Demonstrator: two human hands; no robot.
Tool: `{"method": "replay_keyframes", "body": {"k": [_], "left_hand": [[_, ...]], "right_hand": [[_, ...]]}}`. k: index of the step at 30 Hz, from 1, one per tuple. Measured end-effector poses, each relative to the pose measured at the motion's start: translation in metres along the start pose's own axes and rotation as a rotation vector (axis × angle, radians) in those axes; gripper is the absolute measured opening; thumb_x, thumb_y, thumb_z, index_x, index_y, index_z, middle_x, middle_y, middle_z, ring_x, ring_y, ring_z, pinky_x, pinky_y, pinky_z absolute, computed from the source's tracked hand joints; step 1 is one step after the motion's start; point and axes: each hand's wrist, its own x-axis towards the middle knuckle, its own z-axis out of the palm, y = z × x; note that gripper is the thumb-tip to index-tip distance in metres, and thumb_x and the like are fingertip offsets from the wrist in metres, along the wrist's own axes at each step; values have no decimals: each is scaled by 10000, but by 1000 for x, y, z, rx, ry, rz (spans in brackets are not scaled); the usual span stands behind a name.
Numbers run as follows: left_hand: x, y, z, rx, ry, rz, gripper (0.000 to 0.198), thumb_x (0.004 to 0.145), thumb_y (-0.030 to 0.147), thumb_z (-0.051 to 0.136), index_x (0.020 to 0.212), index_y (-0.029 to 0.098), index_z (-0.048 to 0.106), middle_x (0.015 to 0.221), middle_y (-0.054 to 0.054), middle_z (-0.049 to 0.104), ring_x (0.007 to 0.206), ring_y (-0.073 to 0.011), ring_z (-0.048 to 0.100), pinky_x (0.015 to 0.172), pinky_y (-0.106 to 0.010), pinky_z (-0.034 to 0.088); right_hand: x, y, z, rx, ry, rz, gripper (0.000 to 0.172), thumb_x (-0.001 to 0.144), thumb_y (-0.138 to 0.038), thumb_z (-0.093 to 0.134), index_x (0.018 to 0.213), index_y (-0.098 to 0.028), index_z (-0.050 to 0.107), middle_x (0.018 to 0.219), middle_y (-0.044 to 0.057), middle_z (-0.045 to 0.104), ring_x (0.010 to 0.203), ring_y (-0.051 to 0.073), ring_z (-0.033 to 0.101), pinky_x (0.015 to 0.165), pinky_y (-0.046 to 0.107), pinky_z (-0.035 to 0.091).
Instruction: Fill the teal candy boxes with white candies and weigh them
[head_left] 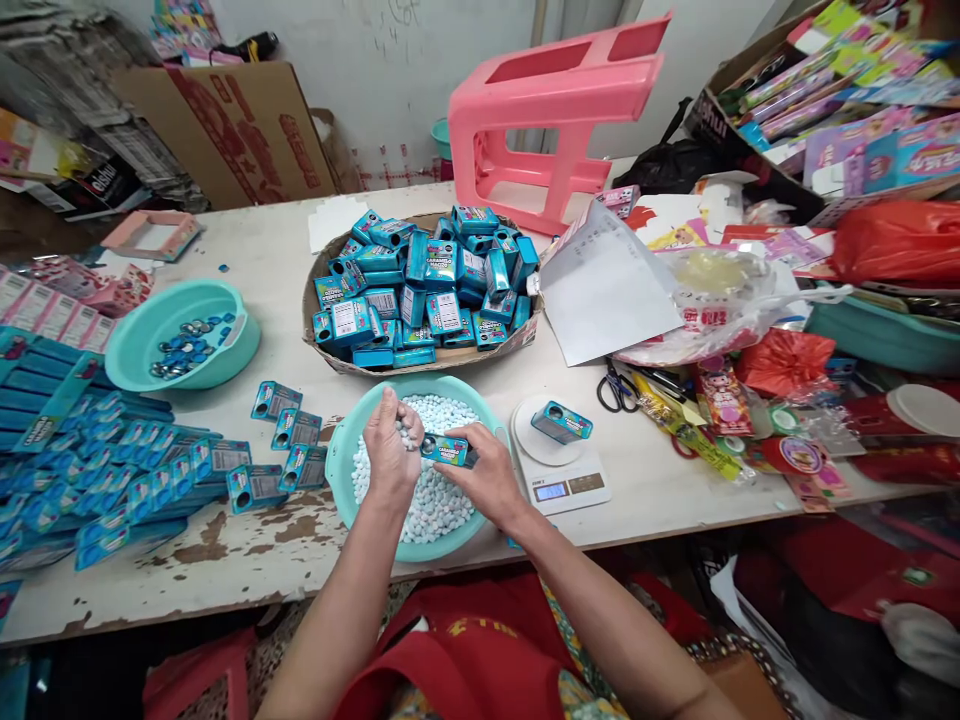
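My left hand (390, 450) is cupped over a turquoise basin (341, 470), its fingers curled round several small pale candies (407, 436). Across from it, my right hand (489, 475) grips a small blue candy box (448, 450), whose round opening faces the candies in my left palm. Below both hands, the basin holds a heap of white candies (439, 515). Just to the right, another blue box (562, 422) lies on a white digital scale (568, 488) with a lit display. An oval cardboard tray (420, 368) piled with blue boxes stands behind the basin.
Several blue boxes (275, 400) stand left of the basin, beside many more in rows. A second turquoise basin (247, 345) holds shiny blue caps. Right of the scale lie scissors (617, 388), pens and packaging. A pink stool (555, 100) rests on its side at the back.
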Motion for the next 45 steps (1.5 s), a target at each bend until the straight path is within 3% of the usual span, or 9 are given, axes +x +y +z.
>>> {"method": "replay_keyframes", "body": {"k": [6,14,18,23,26,32,38,41,45], "left_hand": [[13,0,-20,171,39,64,425,758,541,602,634,185,406,512,62,358,401,-59,354,366,-182,263],[46,-54,-78,1319,-185,207,260,748,423,572,874,206,644,1000,-70,667,986,-262,583,856,-377,434],[43,-57,-50,1300,-217,235,275,788,432,532,891,204,648,983,-72,676,923,-246,612,828,-355,448],[32,-71,19,1178,-451,308,233,795,408,555,883,218,660,889,-54,679,789,-218,616,773,-330,455],[25,-90,54,1208,-664,360,219,821,376,539,933,226,651,926,-56,661,817,-217,612,780,-329,452],[18,-116,96,1410,-1096,431,483,775,351,624,1232,238,519,1236,-91,535,1126,-275,495,945,-393,397],[14,-152,109,1567,-1260,465,505,779,254,599,1269,271,477,1286,-95,486,1171,-279,441,943,-412,400],[10,-145,102,1593,-1176,392,299,825,285,540,1120,242,560,1090,-86,581,1029,-247,526,856,-366,445],[13,-76,65,1384,-764,294,385,779,416,605,1108,224,547,1008,-54,628,887,-208,584,765,-309,463]], "right_hand": [[-1,3,-13,163,16,52,325,655,-255,788,945,-212,649,936,23,646,906,194,605,816,319,471],[-33,-6,-48,274,-72,55,390,608,-332,831,945,-226,666,910,16,660,880,190,623,814,313,493],[-70,11,-114,257,82,223,392,605,-330,829,947,-223,670,920,20,663,839,192,643,746,304,523],[-108,50,-206,83,714,474,460,572,-354,824,970,-191,660,879,31,689,781,200,654,757,362,537],[-123,71,-229,39,901,528,526,517,-374,836,973,-167,673,885,56,693,764,211,655,752,395,547],[-134,90,-213,90,859,623,572,523,-378,831,1023,-150,672,871,63,697,736,197,652,719,374,555],[-120,96,-200,133,808,630,576,519,-393,825,1017,-151,668,872,71,710,769,218,663,732,383,556],[-109,99,-194,109,753,648,621,520,-424,818,1054,-145,663,877,74,711,769,225,660,720,374,549],[-79,112,-174,38,673,633,679,509,-467,814,1087,-146,662,869,71,708,736,231,650,677,347,536]]}}
